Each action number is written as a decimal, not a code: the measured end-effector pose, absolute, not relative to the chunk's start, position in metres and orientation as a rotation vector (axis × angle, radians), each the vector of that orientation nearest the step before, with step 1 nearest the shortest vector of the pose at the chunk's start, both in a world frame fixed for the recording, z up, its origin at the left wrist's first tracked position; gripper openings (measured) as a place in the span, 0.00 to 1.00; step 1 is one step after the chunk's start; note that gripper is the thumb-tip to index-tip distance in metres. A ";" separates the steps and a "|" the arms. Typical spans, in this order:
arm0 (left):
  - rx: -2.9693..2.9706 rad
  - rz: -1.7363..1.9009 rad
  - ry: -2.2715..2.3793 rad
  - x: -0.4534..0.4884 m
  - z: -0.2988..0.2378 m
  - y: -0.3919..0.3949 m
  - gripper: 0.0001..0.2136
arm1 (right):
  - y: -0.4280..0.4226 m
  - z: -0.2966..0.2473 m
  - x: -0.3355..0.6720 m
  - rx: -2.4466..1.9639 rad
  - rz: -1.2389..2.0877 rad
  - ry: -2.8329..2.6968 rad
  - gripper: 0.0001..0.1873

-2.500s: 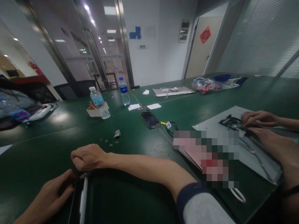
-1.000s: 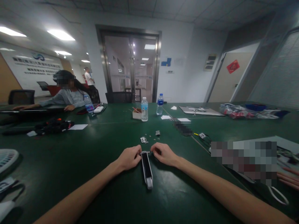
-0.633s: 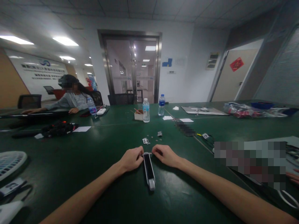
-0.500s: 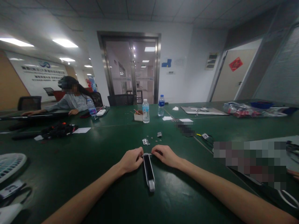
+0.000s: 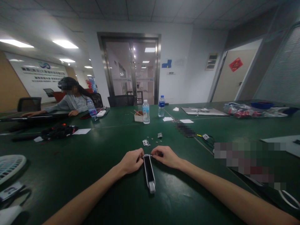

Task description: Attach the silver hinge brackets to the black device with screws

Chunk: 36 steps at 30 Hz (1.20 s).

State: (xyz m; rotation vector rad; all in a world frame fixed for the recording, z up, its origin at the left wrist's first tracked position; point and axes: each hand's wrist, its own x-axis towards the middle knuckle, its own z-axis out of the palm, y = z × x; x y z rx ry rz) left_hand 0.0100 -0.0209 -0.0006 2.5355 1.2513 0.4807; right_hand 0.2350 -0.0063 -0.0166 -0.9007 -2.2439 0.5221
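A long, narrow device (image 5: 149,170) with a white frame and a dark face lies on the green table, a pale block at its near end. My left hand (image 5: 132,161) is closed at the device's far left corner, thumb and fingers pinched together; what they grip is hidden. On the other side, my right hand (image 5: 167,156) pinches the end of a small metal rod (image 5: 150,155) at the far right corner. Beyond my hands lie a white perforated plate (image 5: 145,142), a grey bracket (image 5: 159,135) and several tiny rings or nuts.
Two water bottles (image 5: 146,112) and a small box (image 5: 138,117) stand farther back. Black cabled gear (image 5: 58,131) lies left, a white grille (image 5: 11,167) nearer. A person (image 5: 75,97) sits at far left. Bagged items (image 5: 241,110) lie at back right.
My hands and the device hold almost the same place. The right fingers have shifted very slightly. At the far right edge, another person's hand has gone from view.
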 end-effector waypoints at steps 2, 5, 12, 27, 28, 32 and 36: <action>2.549 0.464 1.270 0.010 0.000 -0.021 0.04 | -0.007 -0.016 0.235 -0.906 0.533 -2.240 0.06; 2.577 0.447 1.285 0.010 -0.001 -0.021 0.04 | -0.007 -0.016 0.234 -0.918 0.541 -2.235 0.07; 2.584 0.459 1.261 0.009 -0.004 -0.019 0.04 | -0.006 -0.016 0.233 -0.936 0.485 -2.264 0.06; 2.545 0.424 1.282 0.011 0.002 -0.022 0.05 | -0.009 -0.012 0.231 -0.959 0.480 -2.264 0.05; 2.545 0.426 1.282 0.010 0.002 -0.022 0.05 | -0.009 -0.012 0.231 -0.957 0.476 -2.268 0.05; 2.521 0.426 1.270 0.010 0.000 -0.021 0.05 | -0.008 -0.013 0.231 -0.939 0.465 -2.301 0.06; 2.572 0.453 1.273 0.010 -0.003 -0.020 0.04 | -0.008 -0.012 0.230 -0.935 0.443 -2.311 0.04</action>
